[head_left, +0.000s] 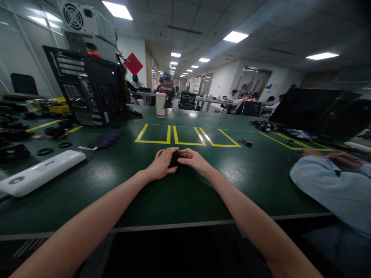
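While left grip, right grip hold black object, table edge well apart

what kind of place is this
Probably an electronics workshop: a black computer case stands on a green workbench marked with yellow outlines, with a vented metal box stacked above.

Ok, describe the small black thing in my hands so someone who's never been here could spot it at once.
On the green table, find the row of three yellow outlines. On their near side, your left hand and right hand meet around a small black thing, partly covering it. Unlike the black rings lying far to the left, it is in your hands.
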`<state>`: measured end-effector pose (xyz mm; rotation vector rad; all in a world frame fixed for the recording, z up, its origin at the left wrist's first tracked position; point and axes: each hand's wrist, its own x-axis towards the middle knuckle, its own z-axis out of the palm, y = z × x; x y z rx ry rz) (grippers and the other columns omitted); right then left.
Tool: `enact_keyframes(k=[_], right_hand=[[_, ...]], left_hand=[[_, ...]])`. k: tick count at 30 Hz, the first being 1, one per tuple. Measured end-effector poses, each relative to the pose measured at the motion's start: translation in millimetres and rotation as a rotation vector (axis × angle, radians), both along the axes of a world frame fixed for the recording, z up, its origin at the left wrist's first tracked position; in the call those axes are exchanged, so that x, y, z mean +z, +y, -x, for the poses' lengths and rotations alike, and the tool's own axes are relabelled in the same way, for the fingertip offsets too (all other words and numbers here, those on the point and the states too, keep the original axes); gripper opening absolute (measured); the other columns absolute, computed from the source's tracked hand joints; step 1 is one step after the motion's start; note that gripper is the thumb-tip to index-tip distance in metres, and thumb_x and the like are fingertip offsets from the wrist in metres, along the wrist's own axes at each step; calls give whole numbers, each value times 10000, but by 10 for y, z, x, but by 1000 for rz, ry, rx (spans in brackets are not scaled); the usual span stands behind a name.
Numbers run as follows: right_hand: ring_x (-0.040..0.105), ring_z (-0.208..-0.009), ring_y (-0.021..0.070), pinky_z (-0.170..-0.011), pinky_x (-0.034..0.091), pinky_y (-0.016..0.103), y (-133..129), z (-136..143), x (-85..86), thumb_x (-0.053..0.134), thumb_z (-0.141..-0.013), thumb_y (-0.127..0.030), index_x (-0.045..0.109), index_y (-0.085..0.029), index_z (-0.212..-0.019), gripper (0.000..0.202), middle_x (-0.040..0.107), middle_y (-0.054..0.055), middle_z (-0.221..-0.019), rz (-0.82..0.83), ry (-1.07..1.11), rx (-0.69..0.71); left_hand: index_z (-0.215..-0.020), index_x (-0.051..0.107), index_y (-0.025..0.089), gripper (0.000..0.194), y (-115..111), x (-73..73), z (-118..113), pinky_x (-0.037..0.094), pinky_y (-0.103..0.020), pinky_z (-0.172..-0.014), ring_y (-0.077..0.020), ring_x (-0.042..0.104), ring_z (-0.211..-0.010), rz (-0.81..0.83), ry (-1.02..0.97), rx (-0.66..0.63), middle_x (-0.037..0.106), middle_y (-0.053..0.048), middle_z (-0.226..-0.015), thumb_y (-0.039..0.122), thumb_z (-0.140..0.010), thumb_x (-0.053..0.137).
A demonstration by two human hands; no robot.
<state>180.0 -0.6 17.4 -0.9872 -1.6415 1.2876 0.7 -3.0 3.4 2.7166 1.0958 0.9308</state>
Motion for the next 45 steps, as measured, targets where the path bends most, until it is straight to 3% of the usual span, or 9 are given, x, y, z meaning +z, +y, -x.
enact_keyframes(k=[3, 9, 16, 20, 26, 31, 37, 42, 45], right_hand=[[546, -853, 144, -816, 427, 357, -31, -10, 3, 726, -544, -246, 517, -204, -913, 426, 567, 7, -863, -7, 25, 28], [547, -829, 129, -775, 455, 335, -28, 26, -13, 639, -653, -332, 540, -215, -869, 265, 579, 9, -862, 32, 100, -11], [561, -832, 142, -819, 447, 354, 9, 16, 6, 686, -604, -263, 564, -184, -909, 338, 580, 34, -907, 101, 75, 4], [568, -791, 133, -770, 469, 348, -27, -13, 12, 722, -544, -214, 527, -227, -910, 415, 559, -1, -874, 98, 72, 55], [547, -846, 136, -778, 456, 345, -46, 32, 14, 649, -643, -312, 527, -221, -858, 263, 564, 2, -857, 76, 110, 22], [537, -879, 143, -825, 430, 349, -10, 42, 7, 654, -639, -289, 539, -200, -934, 328, 556, 31, -934, 122, 79, -11], [539, -879, 145, -852, 410, 354, -30, 7, -5, 719, -562, -234, 520, -209, -927, 416, 566, 6, -873, 13, 46, 35], [547, -810, 123, -783, 441, 324, -29, 53, -13, 651, -644, -309, 522, -205, -841, 258, 572, -3, -835, 56, 128, 5], [543, -840, 130, -803, 433, 327, -8, 66, -7, 668, -625, -272, 538, -198, -877, 293, 574, 14, -891, 85, 136, -12]], left_hand=[[-1239, 226, 234, 606, 3, -8, 2, 219, -446, -977, -236, 376, -1142, 1, -3, 0, 407, -79, -1207, 272, -717, 531], [-1236, 226, 225, 605, 0, -7, -5, 226, -437, -974, -229, 380, -1137, -10, 1, 1, 409, -80, -1206, 274, -717, 533], [-1232, 226, 228, 598, -4, -5, -10, 223, -437, -975, -231, 377, -1141, -10, 4, 8, 408, -81, -1208, 269, -717, 528], [-1235, 223, 238, 607, 0, -6, -3, 221, -444, -976, -234, 377, -1143, 0, 4, 8, 405, -77, -1211, 275, -714, 533], [-1234, 227, 230, 608, 4, -12, -2, 225, -434, -975, -229, 377, -1142, -14, 0, 6, 406, -76, -1210, 266, -711, 534], [-1237, 227, 227, 603, 3, -6, 0, 219, -442, -980, -235, 375, -1142, -10, -2, -2, 407, -82, -1206, 267, -716, 527], [-1239, 220, 226, 609, 1, -6, 2, 225, -437, -975, -231, 377, -1139, -7, 6, 1, 408, -82, -1205, 272, -716, 529], [-1234, 224, 222, 613, 17, -25, -8, 226, -429, -973, -225, 377, -1136, -20, 4, 11, 409, -77, -1202, 274, -709, 538], [-1234, 222, 224, 615, 26, -34, -7, 225, -427, -974, -224, 378, -1136, -24, 3, 9, 410, -76, -1201, 272, -708, 536]])
